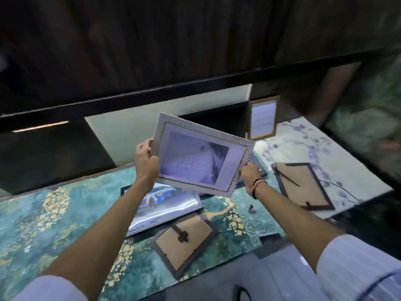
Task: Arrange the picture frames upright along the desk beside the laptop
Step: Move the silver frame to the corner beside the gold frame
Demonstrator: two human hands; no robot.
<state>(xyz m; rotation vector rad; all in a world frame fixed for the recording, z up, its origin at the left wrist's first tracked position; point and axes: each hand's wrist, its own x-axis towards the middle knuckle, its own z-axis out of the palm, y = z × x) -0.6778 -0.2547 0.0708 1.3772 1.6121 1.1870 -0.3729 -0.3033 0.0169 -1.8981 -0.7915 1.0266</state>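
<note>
I hold a white speckled picture frame (201,155) in the air above the desk, its glass front facing me and tilted. My left hand (145,158) grips its left edge and my right hand (249,173) grips its lower right edge. A gold-edged frame (263,117) stands upright at the back of the desk. Next to it is a dark laptop screen (214,120). A frame with a car picture (165,205) lies flat under my left arm. Two frames lie face down, one near me (184,240) and one to the right (302,185).
A teal mat with gold flowers (43,213) covers the left of the desk and a white mat with purple flowers (325,153) covers the right. A dark shelf edge (152,94) runs overhead. A person in green (368,105) sits at the far right.
</note>
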